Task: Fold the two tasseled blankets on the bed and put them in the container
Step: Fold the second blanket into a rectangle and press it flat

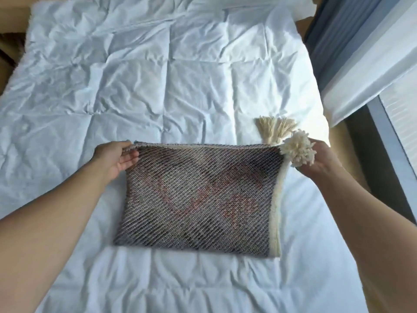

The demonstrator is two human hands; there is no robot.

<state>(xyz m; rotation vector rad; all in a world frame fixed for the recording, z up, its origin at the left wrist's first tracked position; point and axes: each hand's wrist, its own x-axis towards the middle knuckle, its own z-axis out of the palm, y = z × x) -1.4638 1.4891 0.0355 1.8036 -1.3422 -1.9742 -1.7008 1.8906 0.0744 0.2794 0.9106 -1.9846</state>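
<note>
The blanket [198,197] lies flat in the middle of the bed [158,75], a grey-brown woven rectangle with faint reddish marks and a cream border down its right side. Its long axis runs left to right. At the far edge, the left hand [117,159] pinches the far-left corner and the right hand [316,159] grips the far-right corner at a cream tassel [297,150]. More tassels [274,128] splay just beyond. The next fold would likely bring this far edge toward the near one.

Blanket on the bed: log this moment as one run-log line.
blanket: folded, flat on bed | left hand: pinches far-left corner | right hand: grips far-right corner at tassel | container: not in view
</note>
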